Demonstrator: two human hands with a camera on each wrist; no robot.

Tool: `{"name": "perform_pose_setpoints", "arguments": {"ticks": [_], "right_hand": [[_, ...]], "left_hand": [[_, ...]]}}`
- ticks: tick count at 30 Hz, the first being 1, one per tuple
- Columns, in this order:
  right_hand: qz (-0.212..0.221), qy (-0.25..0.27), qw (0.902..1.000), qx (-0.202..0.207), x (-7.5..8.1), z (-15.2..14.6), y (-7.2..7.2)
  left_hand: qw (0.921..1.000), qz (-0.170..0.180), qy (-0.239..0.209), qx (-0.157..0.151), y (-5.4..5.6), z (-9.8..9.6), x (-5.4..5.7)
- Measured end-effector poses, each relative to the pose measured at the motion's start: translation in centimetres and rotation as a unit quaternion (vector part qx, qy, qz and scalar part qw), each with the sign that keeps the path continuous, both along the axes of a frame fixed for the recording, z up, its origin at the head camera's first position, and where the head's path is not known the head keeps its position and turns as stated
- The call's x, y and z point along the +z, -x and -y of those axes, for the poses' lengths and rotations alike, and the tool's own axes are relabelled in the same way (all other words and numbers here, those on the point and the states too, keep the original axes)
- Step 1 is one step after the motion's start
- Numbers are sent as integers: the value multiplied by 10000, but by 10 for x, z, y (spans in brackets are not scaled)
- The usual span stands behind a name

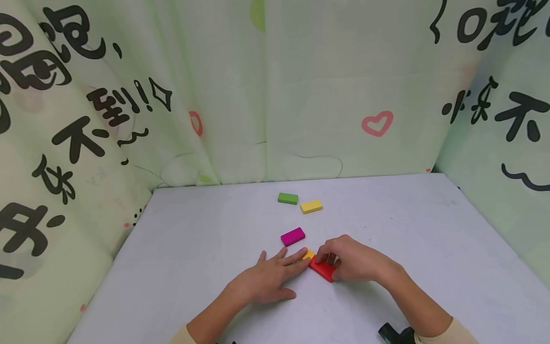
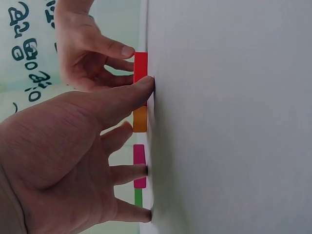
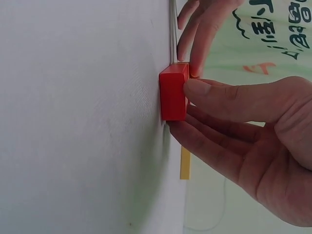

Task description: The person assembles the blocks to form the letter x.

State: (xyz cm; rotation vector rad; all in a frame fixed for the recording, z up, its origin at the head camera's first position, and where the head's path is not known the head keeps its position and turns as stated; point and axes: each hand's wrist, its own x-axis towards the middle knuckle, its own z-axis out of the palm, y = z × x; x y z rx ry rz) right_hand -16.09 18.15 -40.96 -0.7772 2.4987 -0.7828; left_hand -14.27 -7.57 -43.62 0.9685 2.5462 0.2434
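My right hand (image 1: 361, 260) pinches a red block (image 1: 322, 269) between thumb and fingers, low on the white tabletop. In the right wrist view the thumb lies on one side of the red block (image 3: 172, 97) and fingertips on another. An orange block (image 1: 309, 254) lies end to end with the red one, partly covered by fingers. My left hand (image 1: 272, 277) is spread palm down with straight fingers, two fingertips right at the orange block. Just beyond that hand lies a magenta block (image 1: 293, 237).
Farther back on the white tabletop (image 1: 193, 229) lie a green block (image 1: 288, 198) and a yellow block (image 1: 311, 206), close together. Pale green printed curtains (image 1: 313, 95) hang along the table's back and sides. A black device (image 1: 395, 334) is at the right wrist.
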Motion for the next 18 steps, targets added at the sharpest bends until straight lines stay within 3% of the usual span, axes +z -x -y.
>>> {"name": "perform_pose_setpoints", "arguments": {"ticks": [7, 13, 18], "right_hand": [[-319, 28, 9995, 19, -1, -2, 3], [-686, -205, 9974, 90, -2, -2, 6], [-835, -243, 9959, 232, -3, -3, 8]], "left_hand": [[9998, -11, -150, -96, 2, 3, 4], [9972, -566, -411, -280, 12, 9, 6], [9951, -662, -724, 104, 21, 14, 11]]}}
